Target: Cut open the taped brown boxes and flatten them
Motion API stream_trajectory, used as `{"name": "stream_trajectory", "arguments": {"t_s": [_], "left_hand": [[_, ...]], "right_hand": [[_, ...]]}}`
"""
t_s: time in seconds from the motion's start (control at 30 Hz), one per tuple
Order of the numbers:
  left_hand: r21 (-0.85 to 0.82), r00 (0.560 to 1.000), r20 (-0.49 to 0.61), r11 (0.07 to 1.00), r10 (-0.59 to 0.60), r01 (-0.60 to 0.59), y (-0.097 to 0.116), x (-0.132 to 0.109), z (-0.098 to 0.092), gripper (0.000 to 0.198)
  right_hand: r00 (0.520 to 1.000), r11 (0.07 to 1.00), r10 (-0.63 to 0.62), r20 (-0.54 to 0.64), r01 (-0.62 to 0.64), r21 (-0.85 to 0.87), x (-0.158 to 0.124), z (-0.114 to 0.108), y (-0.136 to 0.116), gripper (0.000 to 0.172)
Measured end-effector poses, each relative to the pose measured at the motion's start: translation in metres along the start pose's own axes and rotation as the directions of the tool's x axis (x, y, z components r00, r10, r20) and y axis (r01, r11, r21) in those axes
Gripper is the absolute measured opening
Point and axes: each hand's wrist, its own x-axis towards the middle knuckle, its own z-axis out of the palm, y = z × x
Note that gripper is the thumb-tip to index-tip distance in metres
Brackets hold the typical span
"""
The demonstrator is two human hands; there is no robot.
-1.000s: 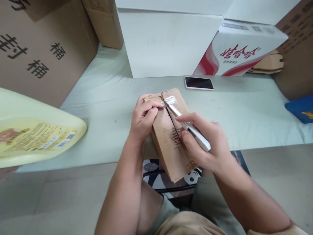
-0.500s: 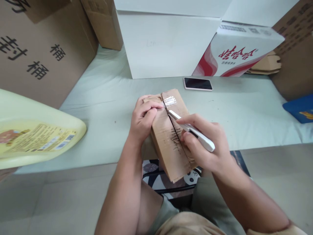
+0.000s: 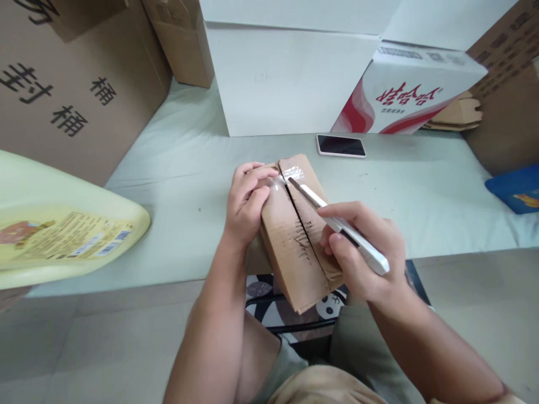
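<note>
A small brown cardboard box (image 3: 290,235) lies on the pale table edge, its top flaps meeting in a dark seam with clear tape at the far end. My left hand (image 3: 246,205) grips the box's far left corner, fingers curled over the flap. My right hand (image 3: 364,252) is closed around a white utility knife (image 3: 337,224). The knife's tip rests at the far end of the seam, beside the shiny tape.
A phone (image 3: 341,145) lies face up behind the box. A large white carton (image 3: 290,73) and a red-and-white carton (image 3: 404,90) stand at the back, brown cartons (image 3: 71,84) at left. A yellow plastic jug (image 3: 63,230) lies at left; a blue item (image 3: 516,193) at right.
My right hand drew the knife back toward me along the seam, then the tip returned to the far end by the tape. My left hand stayed on the box corner.
</note>
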Motion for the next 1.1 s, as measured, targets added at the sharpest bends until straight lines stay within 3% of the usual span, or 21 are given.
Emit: {"name": "stream_trajectory", "arguments": {"t_s": [0.33, 0.77, 1.1], "left_hand": [[-0.043, 1.000, -0.011, 0.999, -0.020, 0.020, 0.003, 0.000, 0.001, 0.024], [-0.049, 1.000, -0.024, 0.999, 0.001, -0.002, 0.003, 0.000, 0.001, 0.023], [-0.049, 1.000, -0.029, 0.999, -0.002, 0.001, 0.005, -0.001, 0.002, 0.021]], "right_hand": [[0.980, 0.970, -0.114, 0.162, 0.145, -0.195, 0.011, 0.004, -0.003, 0.018], [0.980, 0.962, -0.180, 0.090, 0.194, -0.194, 0.004, 0.004, -0.002, 0.022], [0.947, 0.897, -0.194, 0.256, 0.277, -0.344, 0.006, 0.010, 0.006, 0.034]]}}
